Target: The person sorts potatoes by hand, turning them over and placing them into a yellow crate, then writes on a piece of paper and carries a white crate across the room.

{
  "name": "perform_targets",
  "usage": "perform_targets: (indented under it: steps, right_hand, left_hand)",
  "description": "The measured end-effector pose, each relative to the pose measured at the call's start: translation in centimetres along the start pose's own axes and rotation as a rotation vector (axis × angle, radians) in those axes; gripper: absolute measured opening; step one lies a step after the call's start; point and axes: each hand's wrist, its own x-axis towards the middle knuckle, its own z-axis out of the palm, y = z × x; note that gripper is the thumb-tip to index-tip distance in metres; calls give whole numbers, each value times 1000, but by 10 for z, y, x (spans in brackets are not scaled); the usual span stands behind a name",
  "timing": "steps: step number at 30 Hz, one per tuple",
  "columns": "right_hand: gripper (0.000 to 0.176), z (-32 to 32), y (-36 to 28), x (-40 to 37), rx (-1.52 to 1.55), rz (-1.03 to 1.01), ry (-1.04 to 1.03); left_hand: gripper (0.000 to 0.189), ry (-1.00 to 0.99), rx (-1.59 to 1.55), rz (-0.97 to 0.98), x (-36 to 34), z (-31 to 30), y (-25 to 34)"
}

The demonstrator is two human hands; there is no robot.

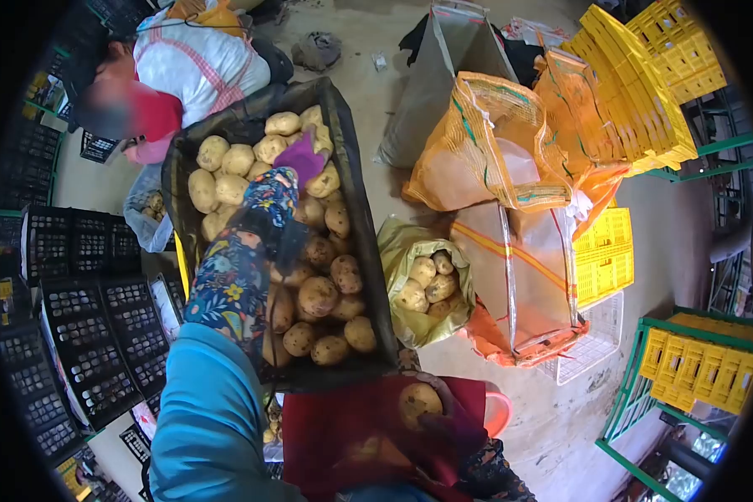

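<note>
My left hand (pixel 301 159), in a purple glove, reaches far into a dark-lined crate (pixel 361 209) heaped with potatoes. Its fingers and thumb are curled round a pale potato (pixel 323 144) near the far end. Over my lap, my right hand (pixel 452 418), also gloved in purple, grips a round potato (pixel 419 405) with brown marks. Dirt-specked potatoes (pixel 318 297) fill the near half of the crate, while paler, cleaner ones (pixel 202 191) lie at the far left. A dark red apron (pixel 335 435) spreads beneath my right hand.
Right of the crate stands a yellow-green sack (pixel 397 251) with potatoes inside. Orange mesh bags (pixel 443 167) and yellow crates (pixel 636 92) stand beyond it. Black crates (pixel 79 326) line the left. Another person (pixel 201 63) bends over at the upper left, near a pale bag (pixel 146 230).
</note>
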Motion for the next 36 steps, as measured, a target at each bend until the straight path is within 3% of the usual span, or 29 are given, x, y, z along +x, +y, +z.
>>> perform_targets:
  steps: [3, 7, 9, 11, 14, 15, 16, 17, 18, 21, 23, 24, 27, 28, 29, 30, 32, 33, 35, 36]
  right_hand:
    - [86, -17, -26, 9, -55, 1, 13]
    - [85, -27, -59, 34, -336, -50, 32]
    - [85, -21, -79, 45, -368, -64, 47]
    - [85, -4, -107, 50, -129, -63, 40]
    - [86, -1, -114, 48, -11, -118, 35]
    - [86, -6, -106, 54, -5, -150, 32]
    - [86, -15, -90, 59, -10, -194, 44]
    - [87, -24, -73, 65, -16, -237, 57]
    - [87, -9, -98, 63, 14, -211, 28]
    - [86, 26, -122, 69, -54, -234, 2]
    - [87, 59, -144, 71, -120, -179, 41]
    - [87, 71, -146, 82, -188, -259, 47]
    - [86, 101, -148, 124, -923, -757, 215]
    - [83, 116, -153, 139, -930, -803, 202]
    - [80, 132, -159, 155, -937, -843, 189]
    - [79, 146, -162, 177, -1024, -791, 207]
    - [73, 172, -166, 221, -1269, -694, 295]
    - [69, 180, -165, 242, -1419, -629, 375]
    - [63, 161, -124, 318, -1774, -793, 685]
    - [60, 153, -98, 342, -1814, -752, 717]
  left_hand:
    - [76, -254, 35, -50, -12, -25, 6]
    - [71, -79, 297, -95, -18, -31, 43]
    - [72, -105, 385, -247, -21, -24, 62]
    - [75, -30, 351, -190, -21, -20, 48]
    - [74, 260, 31, 157, -38, -26, 30]
    - [71, 38, 12, -42, -70, -55, 71]
    - [59, 52, 259, 51, -102, -51, 92]
    - [52, -302, 308, -24, -119, -48, 106]
    - [44, -406, 413, -40, -133, -36, 116]
    - [42, 152, 571, 64, -142, 72, 52]
    - [57, 99, 496, 75, -142, 73, 51]
    - [66, 74, 458, 73, -144, 70, 52]
    - [69, 79, 157, -9, -161, -29, 78]
    - [72, 200, 137, 34, -169, -33, 62]
    - [75, 315, 114, 74, -178, -38, 45]
    - [81, 170, 138, 15, -186, -49, 35]
    - [84, 190, 289, 110, -198, -44, 9]
    - [86, 202, 356, 179, -198, -38, 1]
    - [91, 163, 282, 149, -198, -27, -5]
    - [91, 204, 228, 212, -199, -23, -9]
